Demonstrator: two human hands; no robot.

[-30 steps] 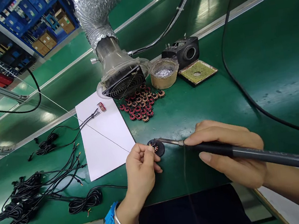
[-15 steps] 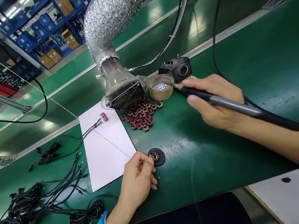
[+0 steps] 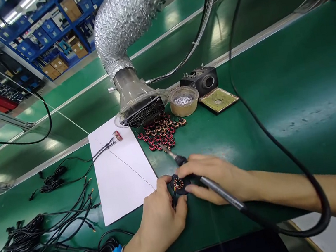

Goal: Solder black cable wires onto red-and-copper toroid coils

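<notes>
A small copper-wound coil ring (image 3: 178, 183) lies on a round black pad (image 3: 186, 185) near the bench's front edge. My left hand (image 3: 163, 212) is at the pad's left side, its thumb and forefinger closed on a black cable (image 3: 174, 201) whose thin yellow wire end meets the ring. My right hand (image 3: 219, 177) grips a soldering iron (image 3: 222, 191), with its tip pointing up and left, away from the ring. The fingertips of that hand reach the pad's right edge. Beyond the tip is a pile of red and copper coil rings (image 3: 161, 131).
A fume hood (image 3: 139, 100) on a silver duct overhangs the pile. Behind stand a round solder pot (image 3: 184, 102), a black iron holder (image 3: 203, 80) and a yellow sponge tray (image 3: 219, 100). Left are a white board (image 3: 122, 182) and bundled black cables (image 3: 24, 242). The iron's cord (image 3: 268, 128) loops at right.
My right hand has brought the iron from the solder pot down and left to the pad, uncovering the sponge tray. My left hand has shifted slightly, its fingers now around the pad's left side.
</notes>
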